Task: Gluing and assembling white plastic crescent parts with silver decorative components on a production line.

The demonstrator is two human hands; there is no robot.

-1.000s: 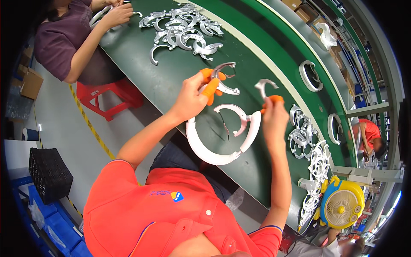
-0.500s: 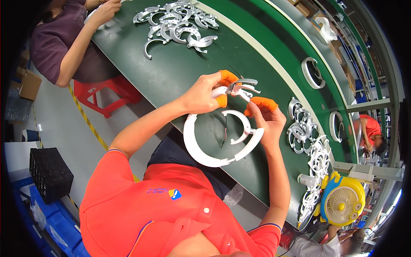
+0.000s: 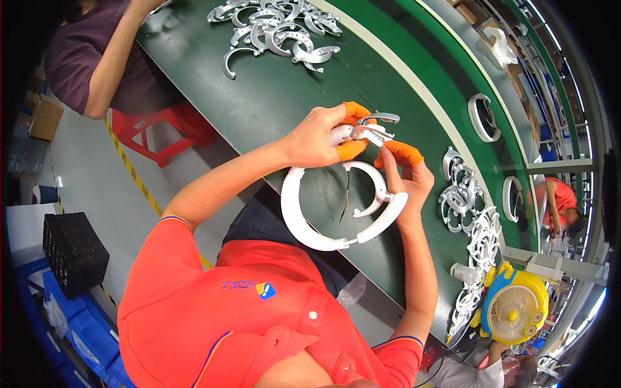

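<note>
You have one large white ring [image 3: 304, 220] nearest you, open at the top, hanging over the near edge of the green worktop [image 3: 272, 110]. Your right hand [image 3: 404, 178] grips its right end, fingers curled, orange-capped fingertip [image 3: 402, 152] raised. Just above it, your left hand [image 3: 320, 136] reaches in from the left, arm bent, and pinches one small silver clip [image 3: 372, 127] between two orange-capped fingertips. Far left lies one heap of silver curved parts [image 3: 278, 26]; another heap [image 3: 475, 226] sits right, beside one yellow fan [image 3: 514, 313].
</note>
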